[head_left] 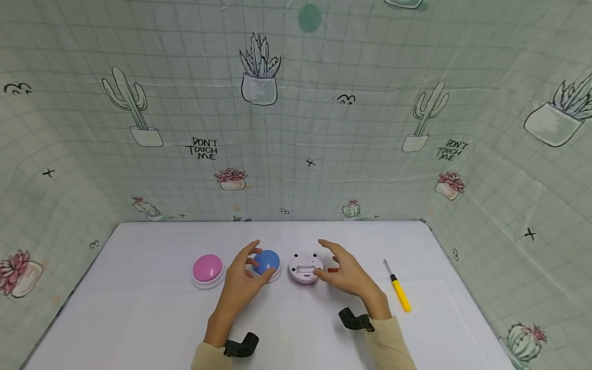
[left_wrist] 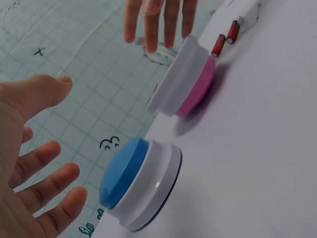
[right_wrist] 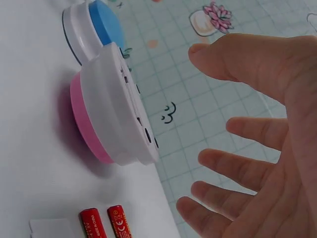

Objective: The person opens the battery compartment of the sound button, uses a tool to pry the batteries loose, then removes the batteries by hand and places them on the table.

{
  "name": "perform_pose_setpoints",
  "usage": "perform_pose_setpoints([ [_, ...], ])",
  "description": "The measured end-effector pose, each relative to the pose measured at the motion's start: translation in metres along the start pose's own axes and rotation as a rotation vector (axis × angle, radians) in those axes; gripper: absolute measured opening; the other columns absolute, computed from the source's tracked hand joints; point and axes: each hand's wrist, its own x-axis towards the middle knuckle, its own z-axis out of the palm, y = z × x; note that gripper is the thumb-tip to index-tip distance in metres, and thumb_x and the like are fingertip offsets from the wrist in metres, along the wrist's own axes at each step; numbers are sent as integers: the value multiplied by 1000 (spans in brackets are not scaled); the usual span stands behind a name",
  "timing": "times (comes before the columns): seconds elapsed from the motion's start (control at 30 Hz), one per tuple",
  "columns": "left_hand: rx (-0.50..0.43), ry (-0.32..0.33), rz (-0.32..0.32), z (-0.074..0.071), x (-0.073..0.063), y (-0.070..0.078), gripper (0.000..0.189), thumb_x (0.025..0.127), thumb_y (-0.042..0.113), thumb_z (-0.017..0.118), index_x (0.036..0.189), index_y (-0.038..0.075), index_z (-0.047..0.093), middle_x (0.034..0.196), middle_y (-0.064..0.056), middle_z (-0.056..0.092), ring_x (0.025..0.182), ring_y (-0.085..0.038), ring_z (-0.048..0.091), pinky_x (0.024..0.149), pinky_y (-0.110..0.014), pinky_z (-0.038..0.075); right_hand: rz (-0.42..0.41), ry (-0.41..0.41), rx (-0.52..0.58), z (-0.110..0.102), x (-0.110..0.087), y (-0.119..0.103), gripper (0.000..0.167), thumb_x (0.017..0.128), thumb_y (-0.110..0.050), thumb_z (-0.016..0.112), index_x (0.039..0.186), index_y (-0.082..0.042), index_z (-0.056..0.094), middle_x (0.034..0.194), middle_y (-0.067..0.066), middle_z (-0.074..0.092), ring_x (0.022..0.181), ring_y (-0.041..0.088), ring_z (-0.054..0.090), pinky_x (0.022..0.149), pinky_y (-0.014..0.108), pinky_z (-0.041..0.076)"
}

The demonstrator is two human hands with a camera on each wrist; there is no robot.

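In the head view my left hand (head_left: pixel 240 281) hangs over the blue-topped push button (head_left: pixel 266 261), thumb and fingers spread apart. The left wrist view shows a gap between that hand and the button's blue dome. My right hand (head_left: pixel 346 272) hovers with parted fingers beside a pink-and-white push button (head_left: pixel 302 261) lying upside down on its pink dome. Its white underside, with a battery slot and small dark spots, faces up. Two red batteries (right_wrist: pixel 93 224) lie on the table near it, partly hidden by the right hand in the head view.
Another pink push button (head_left: pixel 207 268) stands upright to the left on the white table (head_left: pixel 139 318). A yellow-handled screwdriver (head_left: pixel 401 295) lies to the right. Near the batteries is a small flat white piece (right_wrist: pixel 51 228). A patterned cloth (head_left: pixel 287 128) hangs behind and at the sides.
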Motion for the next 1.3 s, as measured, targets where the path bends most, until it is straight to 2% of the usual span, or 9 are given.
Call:
perform_pose_setpoints([
  [0.13, 16, -16, -14, -11, 1, -5, 82, 83, 19, 86, 154, 12, 44, 140, -13, 60, 117, -29, 61, 85, -39, 54, -18, 20, -6, -1, -1, -5, 78, 90, -28, 79, 157, -16, 41, 161, 14, 41, 140, 48, 47, 112, 57, 43],
  [0.37, 8, -88, -32, -24, -1, -11, 89, 83, 23, 87, 158, 16, 39, 152, -13, 52, 135, -33, 53, 105, -54, 48, -43, 36, 2, -3, -2, -11, 80, 89, -28, 80, 158, -17, 40, 160, 13, 42, 143, 44, 45, 111, 55, 44],
  [0.5, 8, -119, -38, -28, -1, -11, 94, 81, 29, 88, 159, 22, 37, 160, -8, 45, 144, -32, 46, 113, -55, 42, -61, 65, -48, -4, -4, -15, 80, 88, -33, 80, 157, -18, 41, 161, 12, 42, 148, 41, 39, 114, 60, 38],
  [0.67, 36, -182, -82, -29, -2, -10, 103, 78, 39, 90, 162, 31, 31, 166, -5, 36, 150, -34, 37, 115, -56, 39, -50, 76, -78, -2, -6, -17, 81, 87, -39, 80, 156, -21, 43, 164, 12, 38, 153, 41, 29, 116, 69, 29],
  [0.73, 49, -182, -66, -31, -2, -9, 104, 77, 36, 91, 162, 29, 31, 166, -6, 36, 150, -35, 38, 113, -55, 41, -59, 72, -77, -1, -5, -19, 82, 86, -39, 81, 156, -20, 43, 164, 13, 38, 154, 42, 27, 115, 70, 28],
  [0.9, 43, -124, 52, -38, 3, -10, 102, 76, 12, 92, 160, 18, 35, 161, -11, 43, 143, -36, 47, 107, -53, 48, -105, 77, -93, 3, 2, -24, 84, 84, -38, 81, 156, -18, 43, 163, 13, 38, 154, 42, 25, 116, 71, 26],
  [0.97, 42, -112, 79, -40, 4, -11, 100, 76, 3, 90, 160, 17, 36, 159, -12, 45, 140, -37, 50, 104, -53, 50, -116, 68, -100, 6, 6, -27, 85, 84, -39, 82, 156, -18, 43, 162, 12, 39, 153, 41, 26, 117, 69, 27],
  [1.07, 42, -107, 80, -42, 5, -12, 98, 78, -4, 85, 159, 17, 36, 157, -13, 46, 137, -37, 53, 102, -54, 51, -121, 34, -104, 11, 11, -31, 87, 83, -39, 82, 157, -18, 42, 161, 11, 41, 152, 38, 29, 118, 64, 29],
  [1.3, 42, -134, 41, -38, -2, -15, 94, 80, -9, 80, 159, 15, 35, 156, -15, 47, 136, -38, 54, 102, -54, 51, -151, -37, -153, 23, 21, -34, 86, 84, -38, 81, 157, -13, 42, 157, 13, 46, 148, 37, 35, 116, 60, 35],
])
